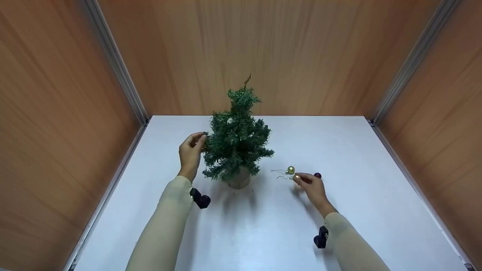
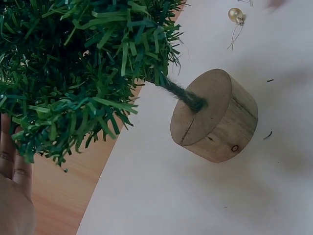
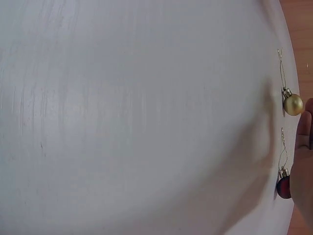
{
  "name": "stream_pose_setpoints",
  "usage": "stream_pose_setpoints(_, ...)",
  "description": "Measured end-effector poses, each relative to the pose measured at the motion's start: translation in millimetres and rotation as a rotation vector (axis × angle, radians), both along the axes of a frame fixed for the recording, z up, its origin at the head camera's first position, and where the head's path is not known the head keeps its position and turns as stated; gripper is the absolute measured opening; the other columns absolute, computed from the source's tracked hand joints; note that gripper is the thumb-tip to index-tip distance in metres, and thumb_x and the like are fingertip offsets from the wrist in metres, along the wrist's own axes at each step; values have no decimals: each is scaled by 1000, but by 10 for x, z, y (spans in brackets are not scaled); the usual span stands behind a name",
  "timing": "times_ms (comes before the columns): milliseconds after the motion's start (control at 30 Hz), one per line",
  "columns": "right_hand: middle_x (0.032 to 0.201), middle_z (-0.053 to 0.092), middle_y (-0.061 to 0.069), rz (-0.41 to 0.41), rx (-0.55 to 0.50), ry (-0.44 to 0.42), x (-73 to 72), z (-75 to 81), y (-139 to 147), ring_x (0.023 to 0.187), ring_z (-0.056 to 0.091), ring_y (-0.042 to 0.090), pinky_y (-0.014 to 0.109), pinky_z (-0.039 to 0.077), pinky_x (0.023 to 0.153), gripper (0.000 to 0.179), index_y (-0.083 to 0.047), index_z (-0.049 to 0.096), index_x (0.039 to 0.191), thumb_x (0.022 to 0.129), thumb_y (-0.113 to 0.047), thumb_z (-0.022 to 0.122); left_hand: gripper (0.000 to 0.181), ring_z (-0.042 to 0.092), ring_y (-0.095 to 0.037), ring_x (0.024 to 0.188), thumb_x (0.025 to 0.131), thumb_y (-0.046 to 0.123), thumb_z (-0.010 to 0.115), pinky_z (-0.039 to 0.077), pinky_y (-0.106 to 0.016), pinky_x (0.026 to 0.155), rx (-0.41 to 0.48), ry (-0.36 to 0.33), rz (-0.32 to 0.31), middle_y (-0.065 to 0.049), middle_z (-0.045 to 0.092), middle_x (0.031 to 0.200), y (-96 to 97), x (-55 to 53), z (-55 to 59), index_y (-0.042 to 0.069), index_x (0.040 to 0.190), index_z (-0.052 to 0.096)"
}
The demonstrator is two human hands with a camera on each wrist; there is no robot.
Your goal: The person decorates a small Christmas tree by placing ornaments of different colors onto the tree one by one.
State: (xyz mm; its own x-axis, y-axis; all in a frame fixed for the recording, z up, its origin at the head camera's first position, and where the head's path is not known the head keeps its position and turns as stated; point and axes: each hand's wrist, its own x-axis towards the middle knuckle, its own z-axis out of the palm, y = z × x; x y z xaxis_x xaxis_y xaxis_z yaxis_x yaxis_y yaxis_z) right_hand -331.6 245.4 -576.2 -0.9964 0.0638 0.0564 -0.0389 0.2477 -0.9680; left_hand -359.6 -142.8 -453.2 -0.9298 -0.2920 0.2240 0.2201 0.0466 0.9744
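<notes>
Touching with left hand (image 1: pixel 191 152) the green tree (image 1: pixel 239 131), at its nine o'clock; cannot tell if grasping or only resting there. Can see this tree upright upon white table (image 1: pixel 244 241). Pinching with right hand (image 1: pixel 309 184), at four o'clock from the tree, a small ornament (image 1: pixel 292 177) (mostly hidden). Near this hand, can find gold ball (image 1: pixel 291 170) at ten o'clock, dark red ball (image 1: pixel 318 175) at one.

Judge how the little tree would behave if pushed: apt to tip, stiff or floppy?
The little tree would probably tip if pushed near its top, since it rises tall above a narrow wooden base. Its foliage should bend easily, being thin, tinsel-like strips. A low push might slide it, as the base seems solid and sits flat.
</notes>
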Motion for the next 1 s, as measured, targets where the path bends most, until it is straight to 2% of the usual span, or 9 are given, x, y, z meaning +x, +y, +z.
stream_pose_setpoints(233,104,62,8,12,-14,72,22,105,-55,93,58,18,23,47,77,48,1,62,108,75,-32,72,34,56,-20,81,85,37,60,49,-30,71,17,12,5,-6,59,96,-12,9,-22,13,109,62)
stream_pose_setpoints(500,105,61,8,8,-52,118,38,176,-77,93,58,19,24,48,76,44,-3,64,107,74,-31,73,36,56,-19,83,84,40,60,49,-30,71,4,-2,8,-5,59,98,-7,6,-25,14,109,61)
stream_pose_setpoints(733,106,60,10,34,-76,155,86,232,-112,94,58,19,25,48,79,44,-2,63,107,74,-29,72,34,57,-21,82,83,37,62,50,-30,70,37,7,7,-6,59,97,-16,-9,-58,13,107,62)
stream_pose_setpoints(900,106,60,15,74,-83,167,206,480,-197,93,59,19,24,48,78,35,-1,63,107,78,-19,71,35,58,-21,83,83,37,61,50,-30,71,48,8,5,-6,59,98,-21,-7,-59,13,108,62)
stream_pose_setpoints(1000,103,60,14,100,-75,187,260,599,-236,93,59,22,24,48,77,31,0,63,107,79,-13,70,37,57,-21,83,83,38,62,50,-30,71,44,3,7,-6,59,98,-13,-6,-53,12,109,61)
